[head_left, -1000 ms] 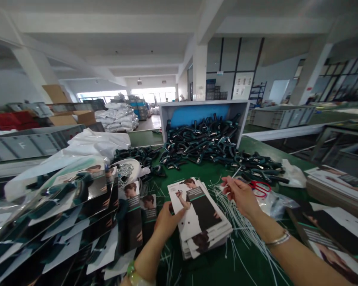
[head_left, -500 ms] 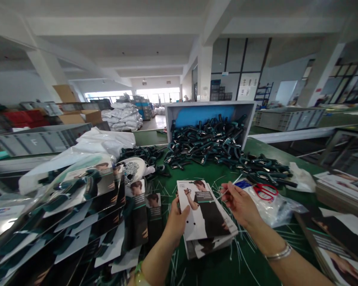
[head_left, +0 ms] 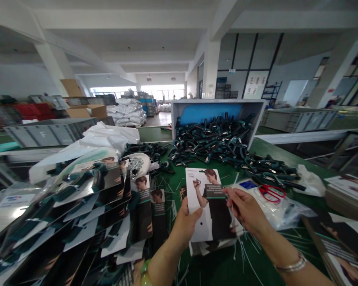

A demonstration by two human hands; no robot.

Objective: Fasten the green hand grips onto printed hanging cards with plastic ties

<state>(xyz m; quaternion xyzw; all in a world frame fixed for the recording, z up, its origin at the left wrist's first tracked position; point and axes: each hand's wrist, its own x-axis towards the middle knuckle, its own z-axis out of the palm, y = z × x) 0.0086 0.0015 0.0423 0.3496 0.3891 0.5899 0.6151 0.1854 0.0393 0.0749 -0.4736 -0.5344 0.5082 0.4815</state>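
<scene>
My left hand (head_left: 182, 224) grips the left edge of a printed backing card (head_left: 216, 216), its thumb lying on the front. The card is tilted up over a small stack of like cards (head_left: 197, 249). At the card's right edge, my right hand (head_left: 248, 209) is closed, its fingertips pinching a thin white cable tie (head_left: 235, 181). Part of the tie is hidden by the fingers. Loose white cable ties (head_left: 245, 254) lie scattered on the green tabletop around the stack. Beyond my right hand lie red-handled scissors (head_left: 272, 194) on a clear plastic bag (head_left: 289, 212).
A grey bin (head_left: 260, 119) on its side spills many dark green hand grippers (head_left: 211, 141) across the table. Left, carded hand grippers (head_left: 86, 198) are piled up beside a white tub of small metal parts (head_left: 139, 165). More printed cards (head_left: 346, 198) are stacked at right.
My left hand has raised the card more upright off the stack. My right hand has come in against the card's right edge with the cable tie. The view has shifted slightly.
</scene>
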